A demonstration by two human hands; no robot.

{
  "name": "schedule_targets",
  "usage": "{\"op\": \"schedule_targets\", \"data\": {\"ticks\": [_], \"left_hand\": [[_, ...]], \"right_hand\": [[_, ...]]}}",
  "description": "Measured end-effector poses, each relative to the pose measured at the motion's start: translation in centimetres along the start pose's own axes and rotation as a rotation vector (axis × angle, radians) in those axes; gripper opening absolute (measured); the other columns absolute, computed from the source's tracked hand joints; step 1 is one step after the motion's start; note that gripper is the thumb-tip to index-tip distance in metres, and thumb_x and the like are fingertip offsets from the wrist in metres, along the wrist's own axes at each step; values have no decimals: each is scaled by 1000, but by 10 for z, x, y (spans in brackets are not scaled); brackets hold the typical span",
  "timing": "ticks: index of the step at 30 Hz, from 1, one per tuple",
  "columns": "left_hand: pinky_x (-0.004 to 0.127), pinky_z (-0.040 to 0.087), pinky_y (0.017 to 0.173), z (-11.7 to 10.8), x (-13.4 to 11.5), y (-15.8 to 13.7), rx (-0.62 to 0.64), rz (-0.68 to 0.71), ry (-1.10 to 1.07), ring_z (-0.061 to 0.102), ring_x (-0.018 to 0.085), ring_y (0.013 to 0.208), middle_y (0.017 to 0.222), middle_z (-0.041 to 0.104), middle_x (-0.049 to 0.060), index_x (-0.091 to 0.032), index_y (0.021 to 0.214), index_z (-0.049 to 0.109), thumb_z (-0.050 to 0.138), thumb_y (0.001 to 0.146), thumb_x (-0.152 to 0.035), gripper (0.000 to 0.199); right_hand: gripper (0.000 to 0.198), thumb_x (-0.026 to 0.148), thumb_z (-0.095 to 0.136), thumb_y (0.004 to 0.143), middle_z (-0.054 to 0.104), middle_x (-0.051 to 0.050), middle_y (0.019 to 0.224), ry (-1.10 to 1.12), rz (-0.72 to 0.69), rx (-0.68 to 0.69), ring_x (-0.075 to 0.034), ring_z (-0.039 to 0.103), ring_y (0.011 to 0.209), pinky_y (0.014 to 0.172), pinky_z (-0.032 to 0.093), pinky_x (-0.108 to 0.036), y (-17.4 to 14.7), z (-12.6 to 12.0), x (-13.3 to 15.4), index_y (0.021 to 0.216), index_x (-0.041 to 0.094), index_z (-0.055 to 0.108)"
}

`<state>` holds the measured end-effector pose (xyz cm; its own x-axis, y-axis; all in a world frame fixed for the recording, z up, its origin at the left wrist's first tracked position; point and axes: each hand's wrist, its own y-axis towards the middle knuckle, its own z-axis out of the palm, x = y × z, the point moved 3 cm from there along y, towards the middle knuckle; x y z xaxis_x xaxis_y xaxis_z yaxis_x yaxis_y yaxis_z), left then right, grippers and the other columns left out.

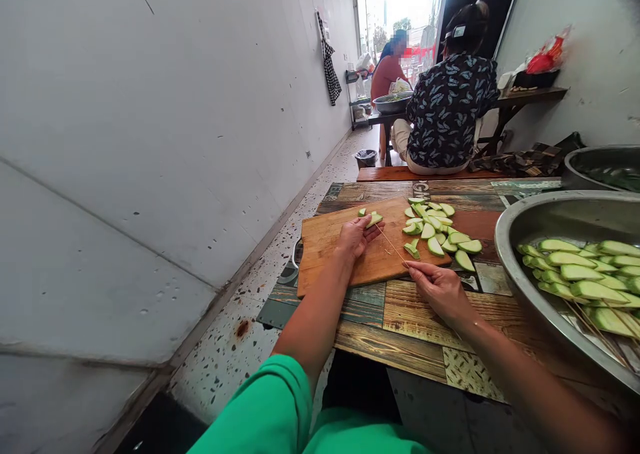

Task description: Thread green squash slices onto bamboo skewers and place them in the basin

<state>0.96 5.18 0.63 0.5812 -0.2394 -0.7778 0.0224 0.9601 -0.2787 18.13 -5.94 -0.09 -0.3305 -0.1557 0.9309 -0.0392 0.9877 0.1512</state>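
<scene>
Head view: left hand (354,236) seemingly pinches slice (373,220) on skewer (391,244).

Blown-out doorway daylight, warped edges

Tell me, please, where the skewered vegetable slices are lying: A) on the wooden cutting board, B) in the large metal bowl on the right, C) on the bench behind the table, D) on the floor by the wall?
B: the skewered slices lie in the large metal bowl, while only loose slices sit on the cutting board, where the right hand holds a thin skewer to a slice in the left hand.
</scene>
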Motion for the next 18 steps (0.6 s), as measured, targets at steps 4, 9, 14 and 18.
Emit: {"op": "schedule_targets", "data": {"ticks": [4,9,14,18], "left_hand": [[39,50,91,0,0,-1,7,2,9,69,20,84,81,71,11,-10,80,59,55,84,-11,5],[38,51,89,1,-1,-1,15,10,14,70,17,73,76,70,9,-10,79,58,54,85,-11,7],[34,54,82,1,0,0,26,42,34,69,16,68,74,70,7,-11,77,56,61,81,-14,7],[35,54,82,0,1,0,32,64,53,70,16,70,76,70,8,-11,76,57,64,79,-15,9]], "right_hand": [[48,45,53,76,63,-4,58,-5,6,10,-13,48,49,45,37,-23,0,-1,1,99,8,73],[55,47,53,74,59,-4,56,43,29,22,-11,42,46,41,30,-22,0,1,-1,102,3,71],[56,49,54,74,51,0,49,93,60,38,-9,33,43,40,24,-22,-1,3,-3,103,3,71],[55,48,55,74,48,1,48,124,64,48,-9,32,43,39,23,-22,-2,4,-3,102,4,71]]}}
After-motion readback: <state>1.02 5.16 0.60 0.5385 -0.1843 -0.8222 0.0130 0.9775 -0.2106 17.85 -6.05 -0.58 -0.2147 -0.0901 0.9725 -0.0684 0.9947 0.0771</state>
